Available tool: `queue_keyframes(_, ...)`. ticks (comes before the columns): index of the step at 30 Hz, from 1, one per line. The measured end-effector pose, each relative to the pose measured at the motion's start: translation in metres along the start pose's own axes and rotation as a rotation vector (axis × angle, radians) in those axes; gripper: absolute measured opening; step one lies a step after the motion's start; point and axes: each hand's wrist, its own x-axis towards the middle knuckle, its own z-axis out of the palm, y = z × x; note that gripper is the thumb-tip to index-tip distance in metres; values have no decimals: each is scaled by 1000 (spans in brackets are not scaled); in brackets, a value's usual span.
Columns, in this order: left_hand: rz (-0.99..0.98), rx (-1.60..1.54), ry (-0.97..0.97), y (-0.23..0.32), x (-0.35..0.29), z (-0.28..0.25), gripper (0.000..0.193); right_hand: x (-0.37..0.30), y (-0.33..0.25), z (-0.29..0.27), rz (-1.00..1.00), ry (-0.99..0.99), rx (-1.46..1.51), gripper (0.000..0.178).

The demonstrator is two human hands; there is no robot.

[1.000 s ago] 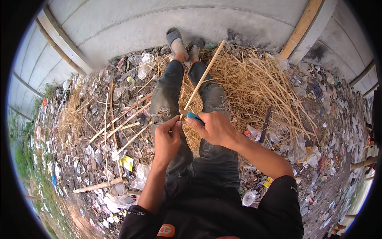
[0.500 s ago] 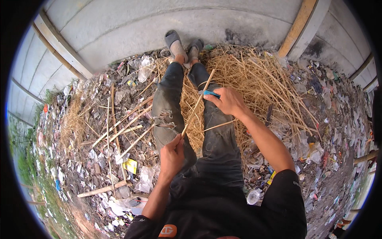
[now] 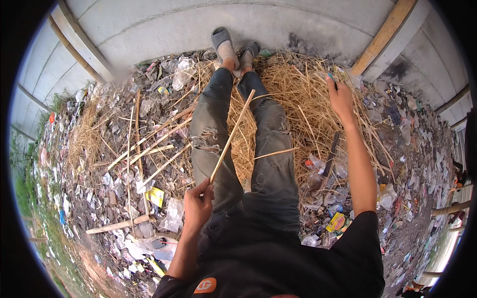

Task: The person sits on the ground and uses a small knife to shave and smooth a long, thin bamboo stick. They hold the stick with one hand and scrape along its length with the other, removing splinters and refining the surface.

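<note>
My left hand [image 3: 198, 207] is closed round the lower end of a bamboo strip [image 3: 232, 137], which slants up and away across my outstretched legs [image 3: 268, 169]. Well off to the right of the strip, my right hand [image 3: 342, 103] is closed on a small knife with a blue handle [image 3: 330, 76]; its blade is blurred against the shavings. Nothing touches the strip's far end. One thin pale sliver [image 3: 274, 153] lies across my right thigh, and a heap of bamboo shavings [image 3: 313, 99] spreads between and beyond my legs.
Several longer bamboo strips [image 3: 149, 144] lie on littered ground to the left, with a thicker stick [image 3: 117, 226] nearer me. A dark flat blade-like piece [image 3: 330, 156] rests right of my legs. Beyond my feet stands a grey panel wall [image 3: 238, 17] with a wooden post [image 3: 382, 37].
My right hand has swung away to the right with the knife, leaving the strip. My left hand, still gripping the strip, has shifted slightly left and nearer to me.
</note>
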Motion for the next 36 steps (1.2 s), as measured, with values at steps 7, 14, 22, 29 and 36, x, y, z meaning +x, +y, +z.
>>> queue_keyframes(7, 250, -63, 7, 64, 66, 42, 32, -124, -151, 9, -340, -418, 150, 64)
queue_keyframes(14, 295, -16, 47, 79, 69, 60, 31, -158, -166, 42, -423, -492, 130, 62)
queue_keyframes(22, 311, 158, 65, 71, 52, 45, 27, -71, -110, 75, -129, -240, 153, 67)
queue_keyframes(29, 93, 16, -15, 25, -7, 31, 31, 24, 50, -8, 112, 131, -41, 75)
queue_keyframes(36, 266, 16, 73, 72, 59, 45, 32, -102, -118, 5, -231, -262, 202, 64)
